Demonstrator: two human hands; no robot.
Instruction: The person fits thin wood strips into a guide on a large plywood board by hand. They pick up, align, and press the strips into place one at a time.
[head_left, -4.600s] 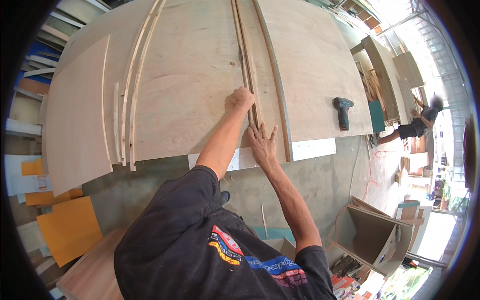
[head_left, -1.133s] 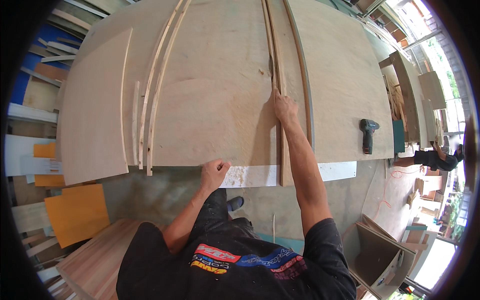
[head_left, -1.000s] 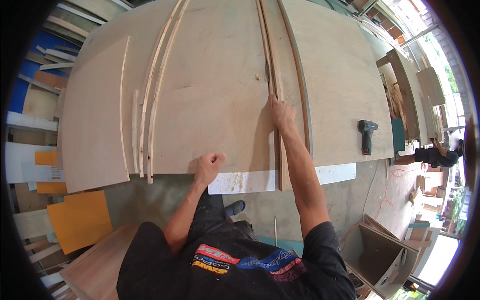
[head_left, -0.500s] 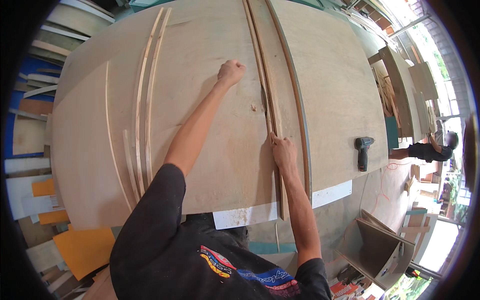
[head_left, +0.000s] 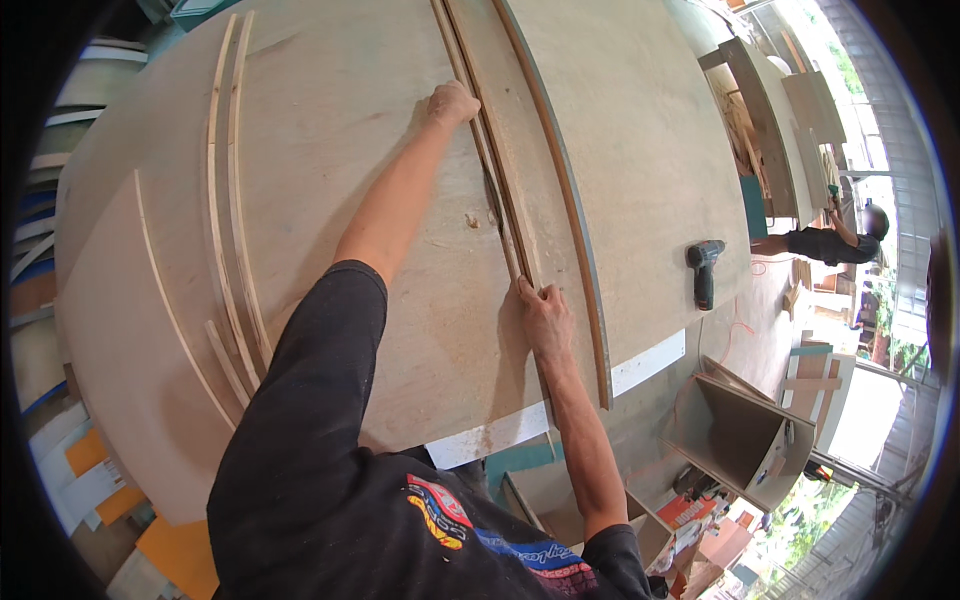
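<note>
A large plywood sheet point(head_left: 360, 180) covers the work table. Two long thin wooden strips point(head_left: 478, 120) lie side by side down its middle, next to a wider plank point(head_left: 520, 170) and a dark-edged strip point(head_left: 575, 260). My left hand point(head_left: 452, 102) is stretched far out and closed on the far part of the thin strips. My right hand point(head_left: 543, 318) presses flat on the near part of the same strips, fingers together. Both arms come out of a black printed shirt.
Several loose thin strips point(head_left: 225, 200) lie at the sheet's left. A cordless drill point(head_left: 704, 270) rests on the right side. Another person point(head_left: 830, 240) works at boards at far right. An open wooden box point(head_left: 735, 435) and small items sit on the floor below right.
My left hand has gone from the sheet's near edge far out to the strips. My right hand has slid back toward me along them. I lean further over the table.
</note>
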